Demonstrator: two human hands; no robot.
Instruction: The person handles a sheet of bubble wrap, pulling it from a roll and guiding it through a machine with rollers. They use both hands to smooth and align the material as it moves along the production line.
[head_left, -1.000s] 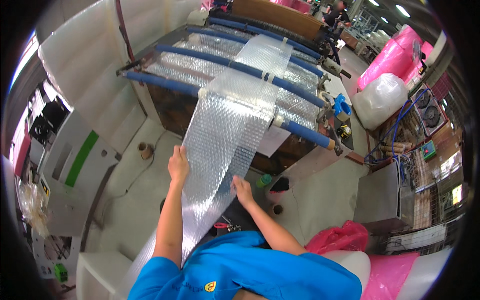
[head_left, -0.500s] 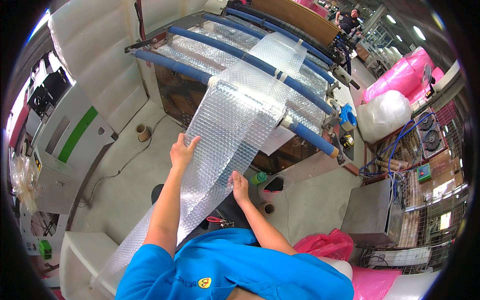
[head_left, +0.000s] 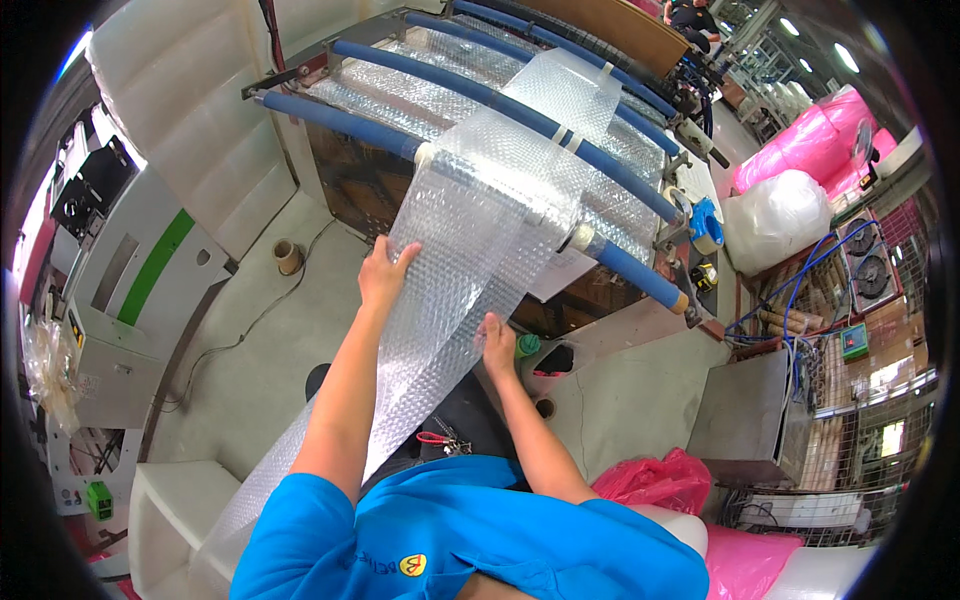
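A long strip of clear bubble wrap (head_left: 447, 250) comes over the blue-covered rollers of a machine and slopes down past my lap to the lower left. My left hand (head_left: 382, 272) grips its left edge, thumb lying over the top and the other fingers partly hidden. On the opposite edge, closer to my body, my right hand (head_left: 498, 347) holds the wrap with the thumb upward. Between both hands the strip looks taut, with a lengthwise fold toward its right side. The front blue roller (head_left: 340, 122) lies just beyond my hands.
A green-topped bottle (head_left: 527, 345) stands below the machine, right of my right hand. On the floor at left are a cardboard core (head_left: 287, 257) and a cable. Blue tape (head_left: 706, 228) sits at the machine's right end. Pink film rolls (head_left: 800, 150) lie farther back; a person stands far off.
Both hands have moved a little forward along the strip, toward the front roller, still gripping its edges. The view has shifted slightly.
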